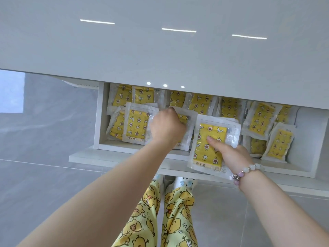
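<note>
A white drawer [117, 158] stands pulled out below a glossy white countertop [160, 50]. It holds several clear packets with yellow star-and-moon printed contents. My right hand [231, 154], with a bead bracelet on its wrist, grips one such packet [211, 145] by its right side, thumb on the front, above the drawer's front edge. My left hand [166, 124] reaches into the drawer's middle, fingers curled down onto another packet [185, 116]; its fingertips are hidden behind the hand. A further packet [138, 123] leans upright just left of that hand.
More packets [260, 120] stand at the drawer's right end. The countertop's edge overhangs the drawer's back half. Grey tiled floor [44, 184] lies to the left and below. My legs in yellow duck-print trousers [178, 211] stand right under the drawer front.
</note>
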Motion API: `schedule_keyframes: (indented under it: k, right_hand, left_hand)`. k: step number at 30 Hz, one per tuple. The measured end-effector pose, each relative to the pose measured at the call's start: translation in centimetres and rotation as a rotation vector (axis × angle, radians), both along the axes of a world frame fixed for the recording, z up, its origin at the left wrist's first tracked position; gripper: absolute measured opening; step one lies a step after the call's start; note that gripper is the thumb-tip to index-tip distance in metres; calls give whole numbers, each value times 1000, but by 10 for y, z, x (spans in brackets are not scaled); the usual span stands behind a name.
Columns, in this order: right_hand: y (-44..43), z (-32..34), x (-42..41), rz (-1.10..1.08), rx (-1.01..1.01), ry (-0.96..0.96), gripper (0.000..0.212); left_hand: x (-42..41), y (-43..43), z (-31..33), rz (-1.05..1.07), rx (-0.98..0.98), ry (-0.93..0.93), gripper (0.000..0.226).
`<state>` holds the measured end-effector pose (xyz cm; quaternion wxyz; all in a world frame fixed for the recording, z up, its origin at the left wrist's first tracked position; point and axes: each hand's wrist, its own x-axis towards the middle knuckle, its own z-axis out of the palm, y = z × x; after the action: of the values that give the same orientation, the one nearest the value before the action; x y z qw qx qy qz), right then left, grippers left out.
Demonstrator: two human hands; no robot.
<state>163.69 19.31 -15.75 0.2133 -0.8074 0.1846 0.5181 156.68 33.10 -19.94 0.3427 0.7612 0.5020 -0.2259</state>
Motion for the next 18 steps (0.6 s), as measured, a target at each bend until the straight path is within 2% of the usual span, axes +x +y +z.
schedule_keyframes:
  k: [1,3,5,6,7,9,13,17,18]
  right_hand:
    - [-2,1,1,-14,19,-2,75]
    - [-8,0,5,-51,59,-6,64]
    - [-11,3,6,-62,92,4,56]
    - [-12,4,6,-70,108,10,55]
    - [-13,5,5,-84,119,12,60]
    - [-14,4,2,-137,133,0,75]
    - [-16,1,0,-153,122,-9,68]
    - [-19,-3,-1,-54,83,-38,75]
    - [-18,-3,0,-24,88,-55,70]
  left_hand:
    - [-1,-1,8,198,-107,-102,12]
    - [-6,-5,24,506,-492,-220,22]
    - [-12,-14,35,497,-825,-193,32]
    - [-16,-20,38,453,-900,-193,44]
    - [-19,-27,37,436,-907,-210,53]
    - [-23,-39,34,487,-818,-276,55]
    - [-27,-53,31,595,-740,-323,39]
    - [-19,-46,31,571,-735,-324,34]
    - [-15,-41,29,564,-740,-320,33]
